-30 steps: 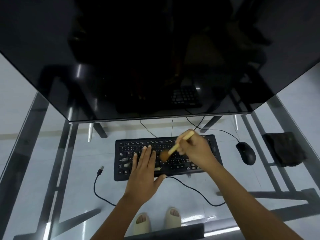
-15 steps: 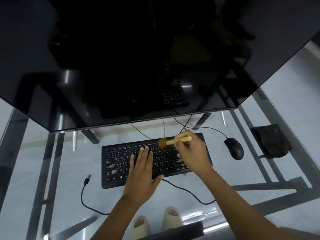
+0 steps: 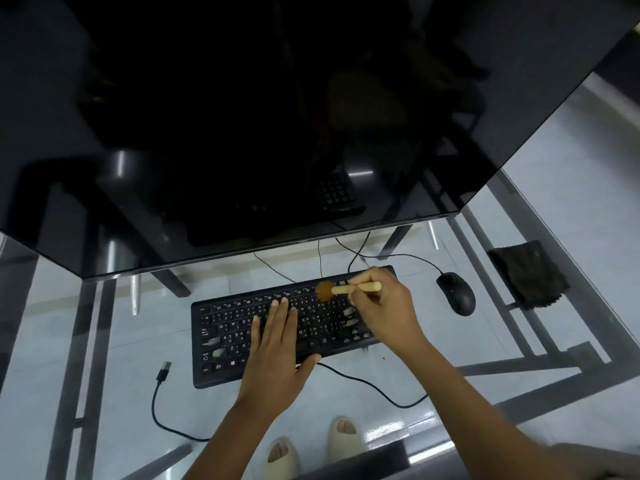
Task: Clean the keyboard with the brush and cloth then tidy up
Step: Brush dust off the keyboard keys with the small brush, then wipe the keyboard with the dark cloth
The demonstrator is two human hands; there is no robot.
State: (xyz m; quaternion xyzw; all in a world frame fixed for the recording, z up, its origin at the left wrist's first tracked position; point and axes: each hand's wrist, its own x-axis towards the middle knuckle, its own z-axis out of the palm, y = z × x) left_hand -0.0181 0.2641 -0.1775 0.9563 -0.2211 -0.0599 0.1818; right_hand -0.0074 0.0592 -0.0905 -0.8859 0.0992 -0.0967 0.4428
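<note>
Looming over the glass-topped metal-framed desk (image 3: 571, 188), the large dark monitor (image 3: 242, 116) could be flicked with dust. On the black corded keyboard (image 3: 221, 327), the left hand (image 3: 277, 344) presses flat, fingers straight; easing off might let it slide. The right hand (image 3: 384, 313) pinches the small wooden-handled brush (image 3: 341, 289), bristles at the top key row; stiff strokes may dislodge keycaps. The dark folded cloth (image 3: 528, 271) lies well apart.
</note>
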